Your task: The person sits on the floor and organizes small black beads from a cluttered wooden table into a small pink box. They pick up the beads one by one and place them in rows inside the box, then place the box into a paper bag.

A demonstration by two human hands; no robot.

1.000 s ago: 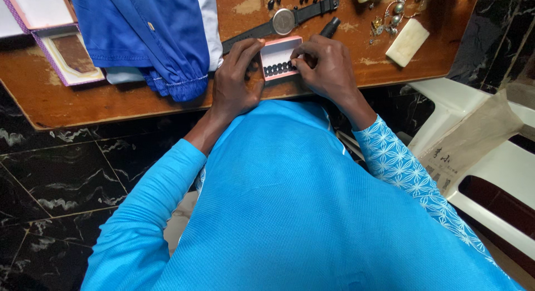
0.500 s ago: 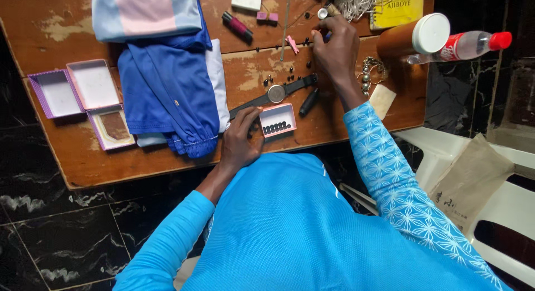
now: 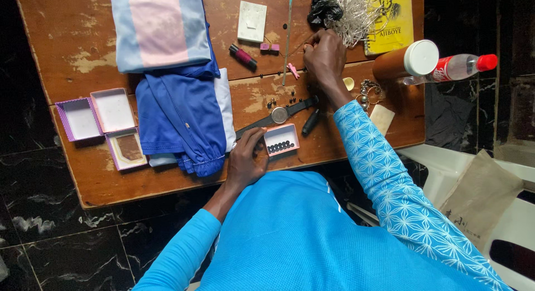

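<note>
My left hand [image 3: 245,158] rests at the table's near edge, fingers and thumb gripping the left side of a small pink box [image 3: 281,139] that holds a row of black beads. My right hand [image 3: 325,58] reaches to the far middle of the wooden table [image 3: 83,57]. Its fingertips are pinched together beside a tangle of silver thread [image 3: 352,12]; anything between them is too small to see. Loose black beads [image 3: 277,100] lie between the hands, next to a black-strapped wristwatch [image 3: 280,115] and a short black tube [image 3: 310,122].
A blue garment [image 3: 184,115] and folded pale cloth [image 3: 159,26] cover the left middle. Open purple boxes [image 3: 97,115] sit far left. A yellow book [image 3: 390,12], brown bottle [image 3: 407,61] and red-capped bottle [image 3: 457,68] stand right. A white chair [image 3: 446,157] carries a paper bag [image 3: 482,193].
My right hand left the pink box and reached across to the far side of the table. The view pulled back and shows more of the table. My left hand stayed on the box.
</note>
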